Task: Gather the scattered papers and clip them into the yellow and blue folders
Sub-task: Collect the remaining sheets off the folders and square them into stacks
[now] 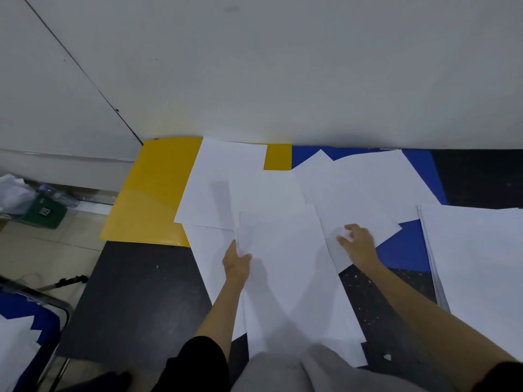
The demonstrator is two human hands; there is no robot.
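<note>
Dark table (135,301): hands seemingly gathering papers (285,278).

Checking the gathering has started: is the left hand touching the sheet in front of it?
Touching. The head view shows the left hand gripping the left edge of the sheet, thumb on top.
</note>
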